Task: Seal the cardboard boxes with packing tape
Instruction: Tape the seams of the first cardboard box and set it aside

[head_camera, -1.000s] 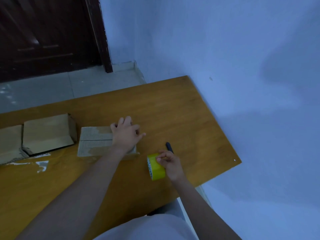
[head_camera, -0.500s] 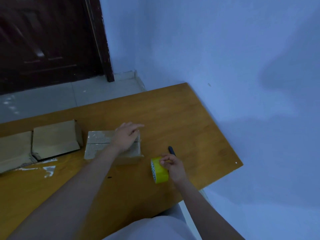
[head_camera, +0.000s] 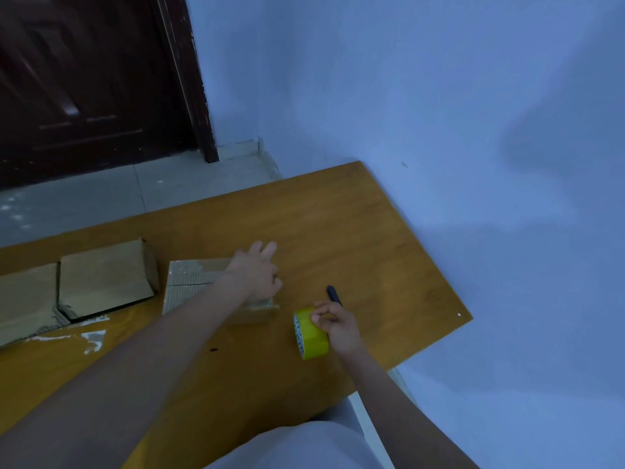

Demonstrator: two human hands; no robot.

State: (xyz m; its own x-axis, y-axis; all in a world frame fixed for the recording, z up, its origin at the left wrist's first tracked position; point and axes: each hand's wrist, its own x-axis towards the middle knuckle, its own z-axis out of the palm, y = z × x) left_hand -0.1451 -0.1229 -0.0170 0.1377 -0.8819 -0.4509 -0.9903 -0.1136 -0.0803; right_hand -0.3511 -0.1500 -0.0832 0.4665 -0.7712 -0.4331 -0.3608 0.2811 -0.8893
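At the bottom of the frame a patch of the person's pale clothing [head_camera: 304,445] shows, and both bare forearms reach up from it over the wooden table [head_camera: 355,231]. Low and right of centre, the right hand [head_camera: 338,328] curls its fingers on the yellow roll of packing tape [head_camera: 311,333], which stands on its edge on the table. Just beyond that hand a dark pen-like object [head_camera: 334,295] lies on the wood; what it is cannot be told. Near the centre, the left hand [head_camera: 257,274] lies over the right end of a small cardboard box [head_camera: 192,282], its fingers extended and loosely spread past the box's far edge, gripping nothing. Left of it sit a second cardboard box [head_camera: 105,279] and, at the left edge, a third box [head_camera: 27,299], with whitish scraps [head_camera: 91,338] on the table before them. Farther back are a pale tiled floor [head_camera: 84,198], a dark wooden door [head_camera: 84,79] in the upper left, and a blue wall [head_camera: 439,96].
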